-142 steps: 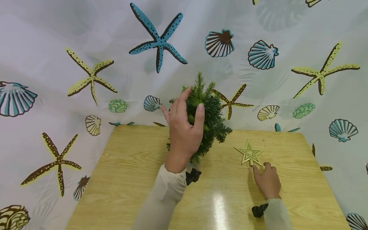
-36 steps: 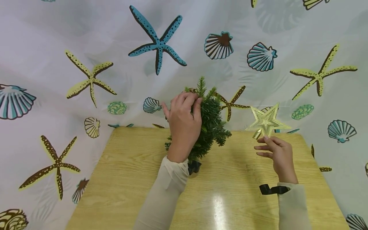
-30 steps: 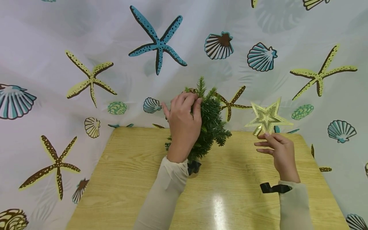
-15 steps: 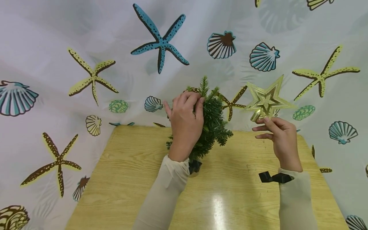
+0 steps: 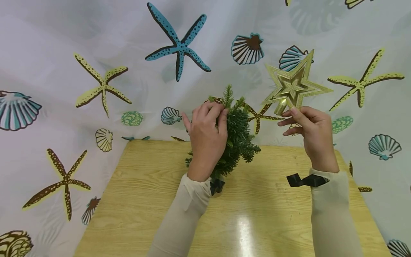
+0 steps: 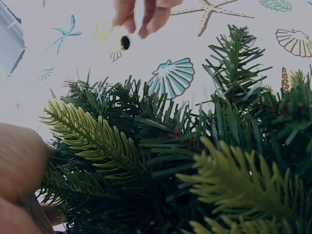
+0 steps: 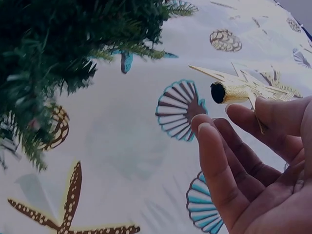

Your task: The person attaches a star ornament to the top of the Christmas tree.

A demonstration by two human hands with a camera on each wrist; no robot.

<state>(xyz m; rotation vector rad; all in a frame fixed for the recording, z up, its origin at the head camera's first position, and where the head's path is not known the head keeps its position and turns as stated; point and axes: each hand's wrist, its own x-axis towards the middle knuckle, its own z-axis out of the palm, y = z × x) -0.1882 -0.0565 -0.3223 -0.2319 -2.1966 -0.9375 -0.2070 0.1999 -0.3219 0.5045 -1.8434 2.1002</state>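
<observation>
A small artificial Christmas tree [image 5: 239, 137] stands at the middle of the table, its upper left part hidden behind my left hand [image 5: 208, 139]. Near the top, the fingers of that hand curl round the branches. My right hand [image 5: 316, 134] pinches a gold star tree topper [image 5: 293, 85] by a lower point between thumb and forefinger, up and to the right of the tree. The topper's hollow tube [image 7: 222, 92] shows its dark mouth in the right wrist view. Green sprigs [image 6: 92, 134] fill much of the left wrist view.
A wooden table [image 5: 135, 214] lies under the arms. White cloth [image 5: 48, 39] printed with starfish and shells hangs behind and at both sides. Black straps [image 5: 306, 180] show at the wrists.
My right hand has picked the star topper up from the table and keeps raising it. My left hand has closed round the treetop branches and stays there.
</observation>
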